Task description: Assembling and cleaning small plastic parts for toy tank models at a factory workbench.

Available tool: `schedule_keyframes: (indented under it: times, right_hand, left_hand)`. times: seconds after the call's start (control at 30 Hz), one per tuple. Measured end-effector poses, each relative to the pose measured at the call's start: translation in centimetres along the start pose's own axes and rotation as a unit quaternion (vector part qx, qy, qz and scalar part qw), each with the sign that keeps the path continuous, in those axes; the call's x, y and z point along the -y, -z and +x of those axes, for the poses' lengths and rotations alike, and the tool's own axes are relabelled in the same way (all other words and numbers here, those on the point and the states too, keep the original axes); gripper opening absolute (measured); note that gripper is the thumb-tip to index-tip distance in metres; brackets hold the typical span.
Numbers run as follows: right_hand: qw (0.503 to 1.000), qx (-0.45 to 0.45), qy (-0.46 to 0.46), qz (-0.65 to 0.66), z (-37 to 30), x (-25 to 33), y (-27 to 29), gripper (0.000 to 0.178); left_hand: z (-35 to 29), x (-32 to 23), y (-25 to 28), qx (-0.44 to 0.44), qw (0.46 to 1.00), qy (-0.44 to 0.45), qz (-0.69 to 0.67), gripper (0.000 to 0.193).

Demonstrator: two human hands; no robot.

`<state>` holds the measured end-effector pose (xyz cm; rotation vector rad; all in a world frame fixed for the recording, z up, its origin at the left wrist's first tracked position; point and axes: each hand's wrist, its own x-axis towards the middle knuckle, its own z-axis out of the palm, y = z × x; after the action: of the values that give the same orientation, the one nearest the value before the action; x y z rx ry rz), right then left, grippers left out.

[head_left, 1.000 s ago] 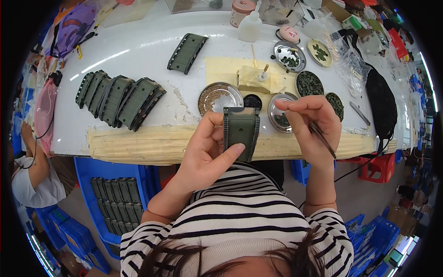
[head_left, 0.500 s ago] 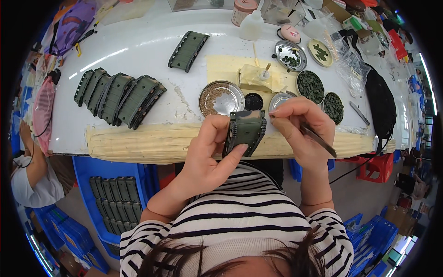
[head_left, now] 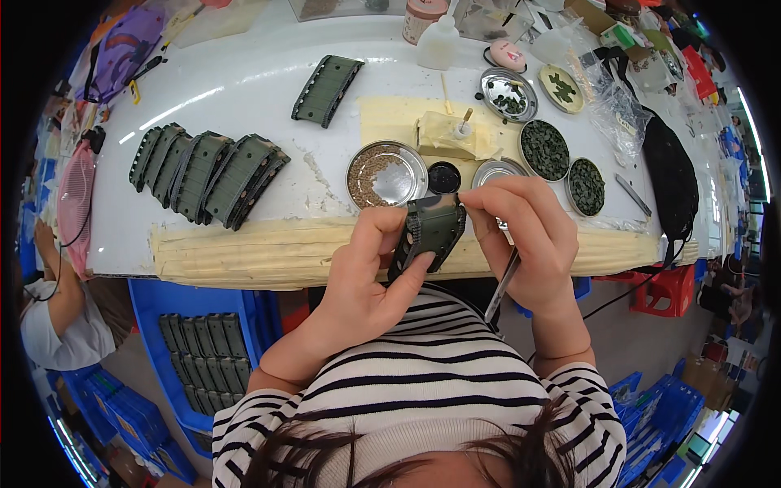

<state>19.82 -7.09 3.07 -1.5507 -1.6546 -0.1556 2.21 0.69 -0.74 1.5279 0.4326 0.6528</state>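
Observation:
My left hand (head_left: 354, 285) is closed around a dark green, boxy plastic part (head_left: 438, 230) with studded dark edges, thumb on its near face. It is held tilted above the table's front edge. At the part's upper right corner, the fingertips of my right hand (head_left: 529, 236) are pinched together; anything tiny between them is too small to make out. Metal tweezers (head_left: 502, 286) are tucked in that same hand, pointing down toward my body. Just beyond the part stand a metal dish (head_left: 402, 172) of tan bits and a small black-filled pot (head_left: 444, 177).
Several similar green parts (head_left: 207, 175) lean in a row at left; a single one (head_left: 327, 91) lies farther back. Round tins of dark green bits (head_left: 543, 150) stand at right, near a metal tool (head_left: 633, 195). A blue crate (head_left: 146, 325) below holds more parts.
My right hand has moved left and its fingertips have come to the part's corner. The tweezers have swung from pointing right to pointing down toward my body.

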Motion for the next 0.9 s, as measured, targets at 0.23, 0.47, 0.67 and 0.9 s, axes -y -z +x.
schedule_keyframes:
  times: [0.23,0.47,0.67,0.9]
  right_hand:
    - [1.0,0.01,0.028,-0.005,-0.4,0.1,0.0,0.035]
    - [0.988,-0.017,-0.109,0.106,-0.7,0.3,1.0,0.026]
    - [0.956,-0.079,-0.251,-0.126,-2.9,-6.1,6.8,0.013]
    - [0.937,0.032,-0.299,-0.175,-4.7,-9.2,9.0,0.012]
  left_hand:
    - [0.0,-0.1,0.0,0.004,1.0,0.004,-0.019,0.035]
    - [0.3,-0.2,0.1,0.039,0.993,0.039,-0.108,0.038]
    - [0.9,-1.4,0.2,0.025,0.971,0.109,-0.211,0.037]
    - [1.0,-1.0,0.1,0.033,0.951,0.145,-0.272,0.038]
